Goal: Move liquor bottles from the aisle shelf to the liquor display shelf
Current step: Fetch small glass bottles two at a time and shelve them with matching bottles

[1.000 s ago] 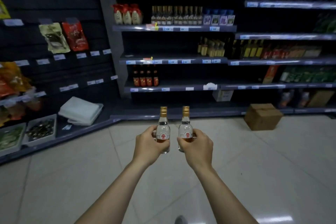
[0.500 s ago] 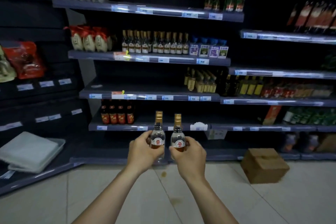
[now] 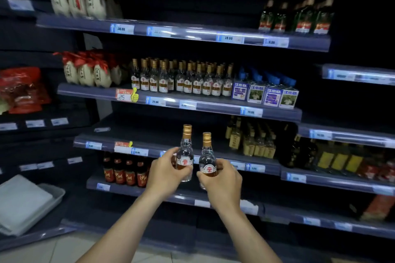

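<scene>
Two bottles in hand, shelf straight ahead

You hold one small clear bottle in each hand, upright and side by side at chest height; your left hand (image 3: 165, 174) is wrapped shut around the left bottle (image 3: 185, 153), your right hand (image 3: 222, 179) closed the same way on the right bottle (image 3: 207, 161), fingers low on the bodies so the gold caps stand free; that grip looks meant to let you set each base down first; the matching row of bottles (image 3: 181, 77) stands on the display shelf (image 3: 213, 107) above your hands, well apart from them, so I judge you must lift to reach it
</scene>
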{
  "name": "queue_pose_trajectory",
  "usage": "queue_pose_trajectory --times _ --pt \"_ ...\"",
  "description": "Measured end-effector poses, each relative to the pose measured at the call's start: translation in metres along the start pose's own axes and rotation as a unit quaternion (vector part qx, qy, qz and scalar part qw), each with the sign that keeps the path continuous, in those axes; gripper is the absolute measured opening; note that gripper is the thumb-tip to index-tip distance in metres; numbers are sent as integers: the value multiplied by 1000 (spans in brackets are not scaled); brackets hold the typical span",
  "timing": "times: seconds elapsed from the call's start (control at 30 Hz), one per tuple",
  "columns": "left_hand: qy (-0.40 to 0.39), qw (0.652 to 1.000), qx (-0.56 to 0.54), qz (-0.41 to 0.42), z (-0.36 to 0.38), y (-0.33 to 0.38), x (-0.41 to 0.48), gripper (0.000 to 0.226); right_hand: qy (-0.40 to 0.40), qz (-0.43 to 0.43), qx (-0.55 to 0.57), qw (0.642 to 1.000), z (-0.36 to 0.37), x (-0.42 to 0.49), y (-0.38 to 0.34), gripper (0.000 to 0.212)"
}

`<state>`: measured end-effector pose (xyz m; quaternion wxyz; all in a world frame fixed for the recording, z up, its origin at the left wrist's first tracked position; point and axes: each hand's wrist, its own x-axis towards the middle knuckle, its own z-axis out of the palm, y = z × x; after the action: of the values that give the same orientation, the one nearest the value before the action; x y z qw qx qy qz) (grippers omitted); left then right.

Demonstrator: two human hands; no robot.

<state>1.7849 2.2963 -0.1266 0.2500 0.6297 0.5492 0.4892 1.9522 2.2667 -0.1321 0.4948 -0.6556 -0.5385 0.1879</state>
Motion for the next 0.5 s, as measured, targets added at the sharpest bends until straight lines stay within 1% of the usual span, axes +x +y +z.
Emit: queue_pose_trajectory --times 0.13,0.23,0.3,0.4,0.5 --pt "29 999 11 16 14 -2 88 46 12 -28 -4 1000 23 84 -7 35" --pt "45 998 25 33 11 -4 163 47 25 -51 -9 998 47 152 -25 39" --pt "45 997 39 45 4 -3 217 53 43 -66 2 997 65 199 -46 44" --pt "46 994 69 75 -7 -3 290 71 49 -79 5 996 96 264 -73 46" --pt "60 987 95 114 -13 -4 349 75 62 -90 11 994 125 317 -93 48"
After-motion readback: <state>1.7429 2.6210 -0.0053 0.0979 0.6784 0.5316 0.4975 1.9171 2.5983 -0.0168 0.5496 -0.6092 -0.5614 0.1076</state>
